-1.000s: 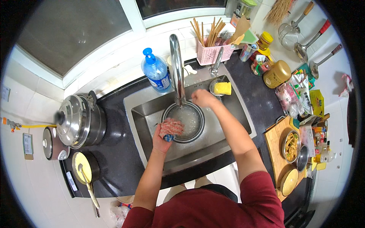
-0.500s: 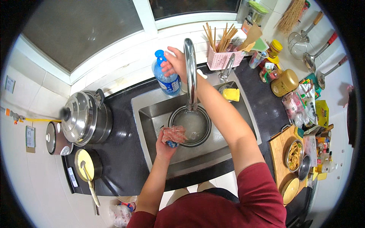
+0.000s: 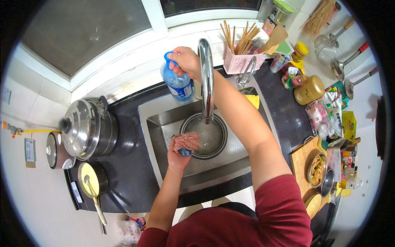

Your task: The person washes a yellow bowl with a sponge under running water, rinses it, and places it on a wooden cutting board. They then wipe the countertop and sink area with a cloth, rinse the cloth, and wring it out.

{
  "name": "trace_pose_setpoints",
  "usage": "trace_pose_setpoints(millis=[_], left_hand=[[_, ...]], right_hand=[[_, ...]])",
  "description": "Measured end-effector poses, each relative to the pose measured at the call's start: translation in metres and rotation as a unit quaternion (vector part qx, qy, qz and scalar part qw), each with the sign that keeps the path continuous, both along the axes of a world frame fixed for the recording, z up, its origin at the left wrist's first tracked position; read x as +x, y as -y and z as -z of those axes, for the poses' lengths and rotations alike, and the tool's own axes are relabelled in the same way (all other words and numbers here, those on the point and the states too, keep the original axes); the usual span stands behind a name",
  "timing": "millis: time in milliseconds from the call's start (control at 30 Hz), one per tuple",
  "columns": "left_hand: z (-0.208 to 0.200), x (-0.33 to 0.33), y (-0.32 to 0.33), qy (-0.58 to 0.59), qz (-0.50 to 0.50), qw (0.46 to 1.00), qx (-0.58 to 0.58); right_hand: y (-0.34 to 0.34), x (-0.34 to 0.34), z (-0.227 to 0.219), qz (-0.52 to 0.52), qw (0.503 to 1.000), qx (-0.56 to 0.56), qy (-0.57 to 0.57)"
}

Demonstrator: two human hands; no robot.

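My right hand [image 3: 187,61] is closed round the blue top of a large clear plastic bottle [image 3: 172,79], which tilts slightly left behind the sink [image 3: 153,131]. That forearm reaches past the tall chrome faucet [image 3: 205,78]. Over the left part of the sink, my left hand [image 3: 177,160] holds a bunched red-and-white cloth [image 3: 187,141]. A small blue patterned bit [image 3: 185,152] shows beneath the cloth. Under the faucet sits a round dark-rimmed pot [image 3: 226,138] with water in it.
A steel steamer pot [image 3: 86,129], a rice cooker [image 3: 55,152] and a saucepan [image 3: 103,185] with a spoon stand left. Behind the sink are a pink chopstick basket [image 3: 240,62] and a small tap [image 3: 248,74]. A cutting board [image 3: 300,164] with bowls lies right.
My right hand has moved slightly left and its fingers have closed on the bottle's blue top. The bottle leans a little more to the left. My left hand keeps the cloth.
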State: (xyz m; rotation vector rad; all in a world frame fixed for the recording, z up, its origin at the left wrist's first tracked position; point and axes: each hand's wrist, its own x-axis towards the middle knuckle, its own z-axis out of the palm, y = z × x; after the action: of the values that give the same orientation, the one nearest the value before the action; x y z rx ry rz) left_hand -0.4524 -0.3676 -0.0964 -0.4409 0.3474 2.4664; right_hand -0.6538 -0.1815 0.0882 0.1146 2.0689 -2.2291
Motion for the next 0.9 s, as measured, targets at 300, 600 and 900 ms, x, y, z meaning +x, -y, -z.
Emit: trace_pose_setpoints(millis=[300, 600, 900], left_hand=[[-0.005, -0.002, 0.004, 0.01, -0.008, 0.999, 0.029], [-0.011, -0.01, 0.001, -0.03, -0.012, 0.999, -0.013], [-0.023, -0.03, -0.015, -0.066, 0.002, 0.998, 0.002]], right_hand=[[0.003, 0.002, 0.001, 0.035, 0.998, 0.037, 0.038], [0.008, 0.037, -0.008, 0.106, 0.993, 0.058, 0.018], [0.067, 0.194, 0.121, 0.133, 0.948, 0.236, -0.165]])
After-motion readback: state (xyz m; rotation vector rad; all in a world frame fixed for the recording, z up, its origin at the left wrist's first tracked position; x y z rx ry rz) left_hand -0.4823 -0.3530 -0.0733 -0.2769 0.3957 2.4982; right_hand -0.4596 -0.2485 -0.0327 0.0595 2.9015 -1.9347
